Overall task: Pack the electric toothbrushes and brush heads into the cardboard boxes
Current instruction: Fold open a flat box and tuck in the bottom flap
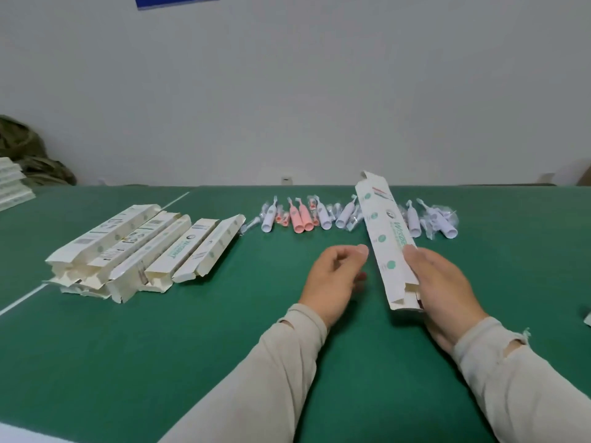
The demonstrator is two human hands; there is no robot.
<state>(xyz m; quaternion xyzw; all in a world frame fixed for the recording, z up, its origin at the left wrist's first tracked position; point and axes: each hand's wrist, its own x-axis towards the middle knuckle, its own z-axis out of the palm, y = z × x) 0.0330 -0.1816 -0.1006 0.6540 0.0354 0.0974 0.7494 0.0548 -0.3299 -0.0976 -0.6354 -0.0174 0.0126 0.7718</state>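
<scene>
My right hand (443, 282) grips a long white cardboard box (385, 238) with green dots, held above the green table and pointing away from me, both end flaps open. My left hand (335, 276) hovers just left of the box with fingers loosely curled, holding nothing. Beyond the hands, a row of white and pink electric toothbrushes (300, 217) and bagged brush heads (351, 219) lies along the far side of the table. A pile of several empty white boxes (144, 247) lies at the left.
The green table (224, 330) meets a white wall at the back. A stack of more white boxes (12, 183) and a camouflage cloth (28, 155) sit at the far left. A scrap of white packaging (587, 318) shows at the right edge.
</scene>
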